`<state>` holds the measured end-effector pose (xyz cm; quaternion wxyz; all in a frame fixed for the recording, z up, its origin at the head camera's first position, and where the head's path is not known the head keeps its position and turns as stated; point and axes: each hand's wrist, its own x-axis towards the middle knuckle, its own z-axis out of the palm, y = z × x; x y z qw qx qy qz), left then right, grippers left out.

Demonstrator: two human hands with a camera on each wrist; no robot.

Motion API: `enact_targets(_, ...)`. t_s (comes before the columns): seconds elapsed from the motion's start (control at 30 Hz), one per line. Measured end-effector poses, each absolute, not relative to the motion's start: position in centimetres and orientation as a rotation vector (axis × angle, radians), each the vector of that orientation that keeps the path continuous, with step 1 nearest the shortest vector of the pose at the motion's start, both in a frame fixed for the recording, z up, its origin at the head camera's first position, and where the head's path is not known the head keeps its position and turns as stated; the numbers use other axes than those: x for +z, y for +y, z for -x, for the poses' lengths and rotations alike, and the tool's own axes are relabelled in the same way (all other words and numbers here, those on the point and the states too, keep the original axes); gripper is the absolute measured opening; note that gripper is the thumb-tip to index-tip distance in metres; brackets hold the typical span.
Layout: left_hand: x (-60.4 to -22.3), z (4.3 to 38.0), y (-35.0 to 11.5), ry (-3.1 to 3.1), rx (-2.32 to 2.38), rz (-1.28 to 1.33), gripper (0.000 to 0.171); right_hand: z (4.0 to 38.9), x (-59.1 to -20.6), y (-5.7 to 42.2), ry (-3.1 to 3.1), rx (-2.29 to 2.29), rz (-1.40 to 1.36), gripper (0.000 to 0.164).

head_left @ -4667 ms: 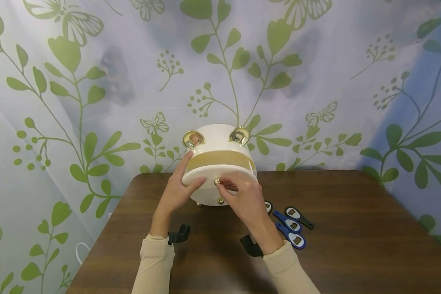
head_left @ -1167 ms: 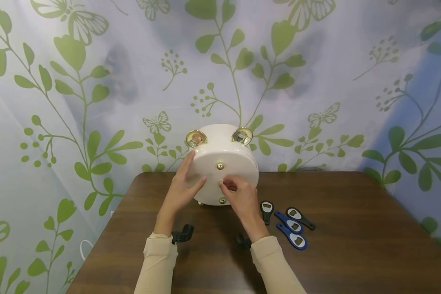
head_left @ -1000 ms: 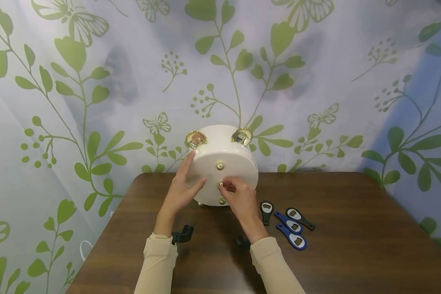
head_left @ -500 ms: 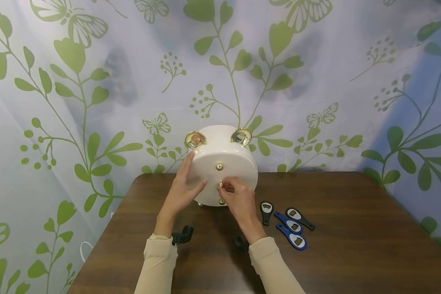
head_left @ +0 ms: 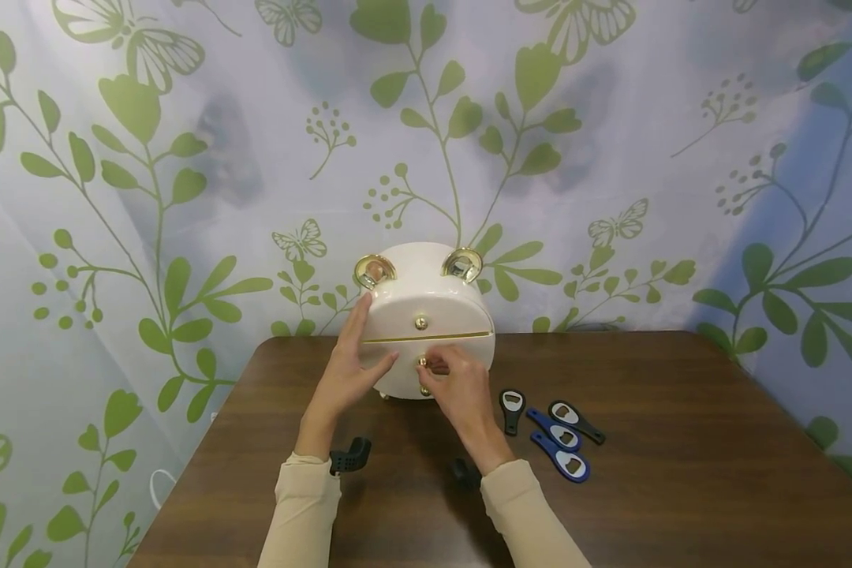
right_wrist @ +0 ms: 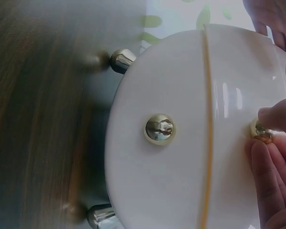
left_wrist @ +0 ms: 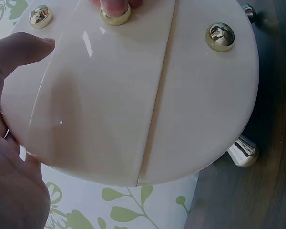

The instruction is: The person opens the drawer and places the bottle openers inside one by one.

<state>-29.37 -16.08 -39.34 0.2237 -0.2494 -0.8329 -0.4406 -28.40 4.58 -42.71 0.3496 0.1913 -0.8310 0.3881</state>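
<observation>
A round white box (head_left: 426, 272) with two gold ears and short metal legs stands upright on the table. Its front has three drawers, each with a round gold knob. My right hand (head_left: 461, 390) pinches the middle drawer knob (right_wrist: 261, 128) between thumb and fingertips. That middle drawer (left_wrist: 95, 109) sits slightly forward of the others, and a thin gold-coloured gap shows above it in the head view. My left hand (head_left: 344, 371) rests on the box's left side, fingers extended and thumb over the front. The top knob (head_left: 421, 323) and bottom knob (right_wrist: 159, 129) are untouched.
Right of the box lie several bottle openers: a black one (head_left: 512, 406) nearest it, another black one (head_left: 575, 420), and two blue ones, the lower (head_left: 568, 465) beside the upper (head_left: 559, 434). Behind the brown wooden table (head_left: 681, 442) hangs a leaf-patterned curtain (head_left: 255, 158).
The top drawer, pulled out in the oldest frame, is now closed. My right hand has moved down from its knob to the middle one, and the middle drawer has come slightly forward.
</observation>
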Motion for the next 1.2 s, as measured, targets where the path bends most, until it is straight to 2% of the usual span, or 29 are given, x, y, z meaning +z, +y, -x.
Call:
enact_targets(0.9,-39.6,29.2,-16.6,-2.360,-1.214,0.663,0.108,26.3,-42.8,5.3,-2.105,0.911,-0.636,0.018)
enact_targets(1.2,-39.6,29.3,-16.7,-2.376,-1.234,0.648,0.113,25.7,-42.5,5.8,-2.126,0.893,-0.668,0.022)
